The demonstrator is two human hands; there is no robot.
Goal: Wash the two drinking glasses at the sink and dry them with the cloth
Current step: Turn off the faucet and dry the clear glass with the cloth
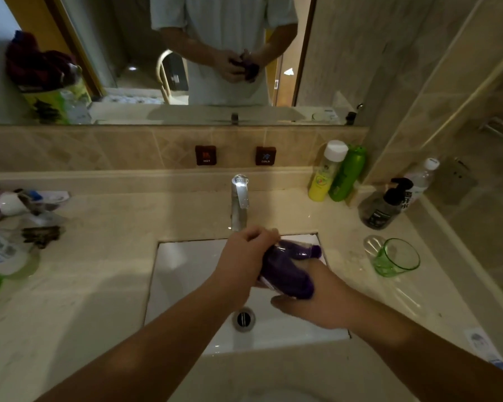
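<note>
Purple cloth (288,274) wraps a slippery, breakable glass (295,245); left hand (244,256) grips it, right hand (317,297) cups beneath.

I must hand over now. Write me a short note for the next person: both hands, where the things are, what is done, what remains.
Left hand: grips the clear glass over the sink.
Right hand: supports the glass from below, with the purple cloth stuffed into it.
Green glass: upright on the counter, right of the sink, untouched.
Done: drying of the clear glass appears under way; no water visible from the tap.
Left: finish drying it; whether the green one is washed or dried cannot be told.
</note>
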